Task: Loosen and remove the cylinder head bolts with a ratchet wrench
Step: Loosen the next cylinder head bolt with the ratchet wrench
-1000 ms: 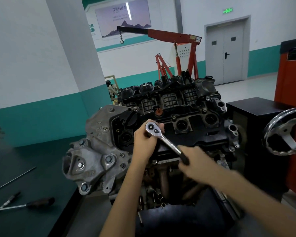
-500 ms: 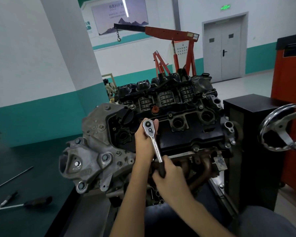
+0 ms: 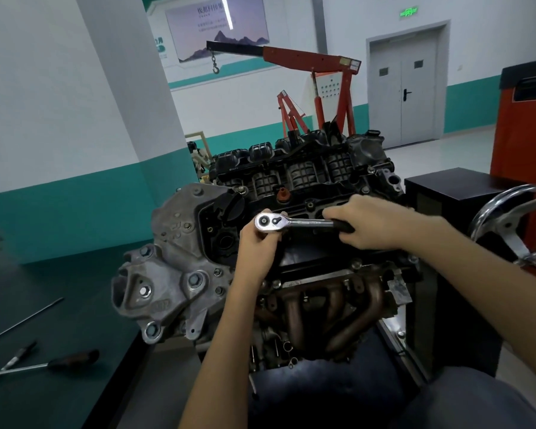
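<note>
At the lower left of the frame, a dark green table (image 3: 44,305) is carrying a long screwdriver (image 3: 41,365), a smaller tool (image 3: 19,356) just beside it and a thin rod (image 3: 22,322) a little higher. None of them is touching a hand.

In the middle of the frame, an engine (image 3: 180,249) is standing on its stand, with its grey metal cover facing left and its black top cover facing the camera. The left hand (image 3: 257,246) is reaching up from the bottom of the frame and is gripping the round head of the ratchet wrench (image 3: 294,222) from below, with the fingers curled around it. The wrench is lying almost level over the left part of the black top cover, its head to the left and its handle pointing right. The bolt under the head is hidden, so I cannot tell how far out it is sitting.

The right hand (image 3: 372,224) is closing fully around the black grip of the handle. Below the hands, the rusty exhaust pipes (image 3: 331,308) are showing.

In the upper middle, a red crane (image 3: 310,61) is standing behind the engine, and a grey door (image 3: 404,85) is showing to the right of it. At the right edge, a black box (image 3: 452,193), a shiny metal wheel (image 3: 512,239) and an orange cabinet (image 3: 523,134) are standing near each other.
</note>
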{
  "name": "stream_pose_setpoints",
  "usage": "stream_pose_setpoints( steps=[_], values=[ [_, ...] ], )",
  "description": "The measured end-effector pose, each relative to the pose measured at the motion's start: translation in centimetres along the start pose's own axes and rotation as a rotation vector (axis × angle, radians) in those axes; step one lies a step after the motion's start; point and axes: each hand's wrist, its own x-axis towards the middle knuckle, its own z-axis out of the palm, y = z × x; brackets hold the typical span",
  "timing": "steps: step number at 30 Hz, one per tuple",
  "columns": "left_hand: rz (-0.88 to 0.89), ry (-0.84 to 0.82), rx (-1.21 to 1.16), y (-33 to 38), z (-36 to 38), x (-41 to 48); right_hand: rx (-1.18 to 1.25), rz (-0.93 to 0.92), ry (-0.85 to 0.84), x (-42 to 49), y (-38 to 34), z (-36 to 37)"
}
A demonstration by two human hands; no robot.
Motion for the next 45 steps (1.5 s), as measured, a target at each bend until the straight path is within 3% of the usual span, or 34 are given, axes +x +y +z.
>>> stream_pose_setpoints(
  steps=[2,7,10,12,19,22,24,31,34,41,45],
  values=[
    [-0.021,0.062,-0.037,-0.3,0.6,-0.3,0.14,0.071,0.043,-1.6,-1.1,2.1],
    [-0.058,0.18,-0.128,-0.1,2.2,-0.4,0.778,0.332,0.276,-4.5,-10.3,9.5],
    [-0.015,0.177,-0.035,0.0,2.0,-0.4,0.947,0.442,0.39,-2.9,-15.7,11.7],
    [-0.016,0.162,-0.006,-0.1,1.5,-0.3,0.98,0.435,0.364,-2.6,-15.8,11.6],
    [0.008,-0.011,-0.003,-0.2,1.0,0.7,0.411,0.135,0.038,-3.6,-3.1,4.0],
    [0.02,0.078,-0.036,-0.3,1.4,0.5,0.055,0.045,0.004,-1.5,-0.3,0.7],
    [0.005,0.185,-0.077,-0.6,1.9,0.1,0.01,0.065,0.038,-1.3,-0.6,1.1],
    [-0.073,0.303,-0.201,-0.4,3.0,-0.1,0.826,0.367,0.282,-3.8,-12.1,10.3],
    [-0.063,0.279,-0.122,0.0,2.5,0.1,0.989,0.412,0.314,-2.5,-15.5,11.6],
    [-0.014,-0.013,-0.039,0.0,1.0,0.7,0.442,0.151,0.078,-3.8,-4.3,5.2],
    [-0.002,0.034,-0.045,-0.1,1.3,0.3,-0.02,0.036,0.011,-1.1,0.2,1.0]
  ],
)
